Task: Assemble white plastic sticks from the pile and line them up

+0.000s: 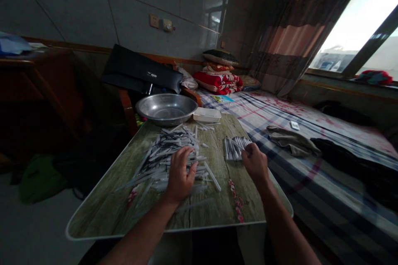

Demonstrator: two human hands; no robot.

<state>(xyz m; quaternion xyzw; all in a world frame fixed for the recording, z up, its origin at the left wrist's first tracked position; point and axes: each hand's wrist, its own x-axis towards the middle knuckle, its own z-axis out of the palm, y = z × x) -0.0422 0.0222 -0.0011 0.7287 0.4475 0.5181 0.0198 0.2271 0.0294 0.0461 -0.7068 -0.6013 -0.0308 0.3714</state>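
Note:
A loose pile of pens [158, 155] with whitish, see-through barrels and dark parts covers the left half of the wood-patterned table [217, 211]. Over the pile's right side is my left hand [181, 176], its fingers curved and thumb apart; I see nothing held in it. My right hand [255, 161] is closed on one end of a pen [235, 144], which points up and left across a neat row of pens [231, 151]. A single white pen barrel [212, 176] lies slanted between my hands. My right fingers hide the near right part of the row.
At the table's far edge stand a wide metal basin [168, 107] and a white plastic tray [207, 114], with a few pen pieces in front of the tray. A bed with a checked sheet [298, 174] runs along the right. Behind the basin is a black monitor [139, 70].

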